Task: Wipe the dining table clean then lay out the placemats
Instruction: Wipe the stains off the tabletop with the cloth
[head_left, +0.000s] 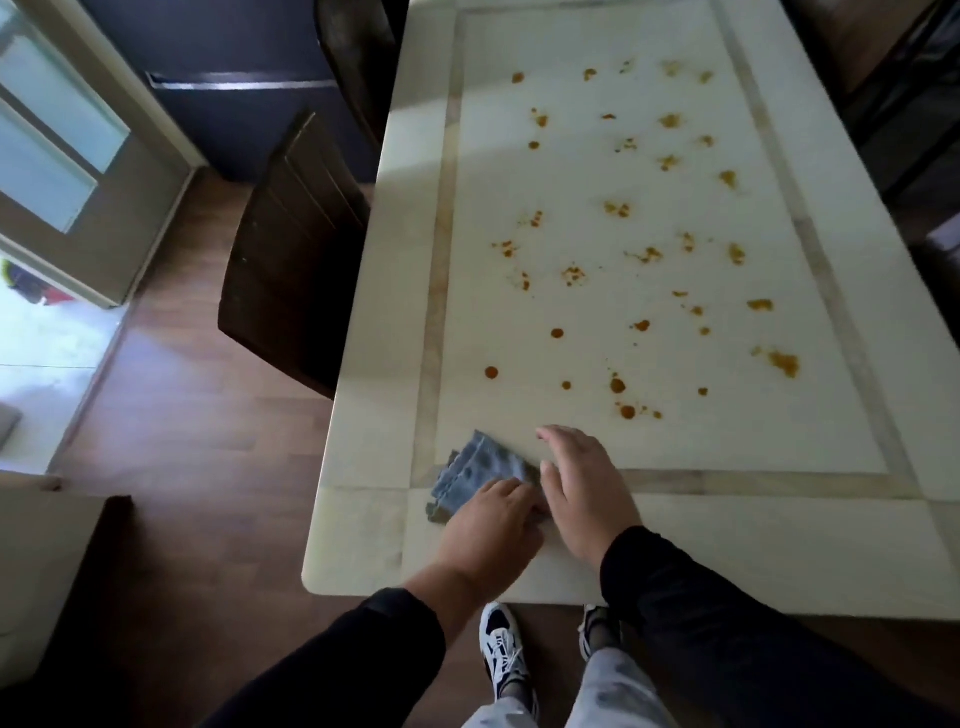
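Hands (535, 514) on cloth (478, 475), stains (623, 249) beyond

Home dining room, pale stone dining table (779, 545), dark wooden chairs (291, 249), wood-plank floor (197, 441), frosted-glass door (57, 130)

Dining table (779, 545): pale stone-look top, smooth, faint sheen, inlaid darker border band; orange-brown spots (618, 384) dull on it. Cloth (478, 467): grey-blue fabric, folded, matt, ribbed edge. Chair (291, 249): dark wood, low gloss. Floor (182, 415): brown wood-look planks, slight shine.
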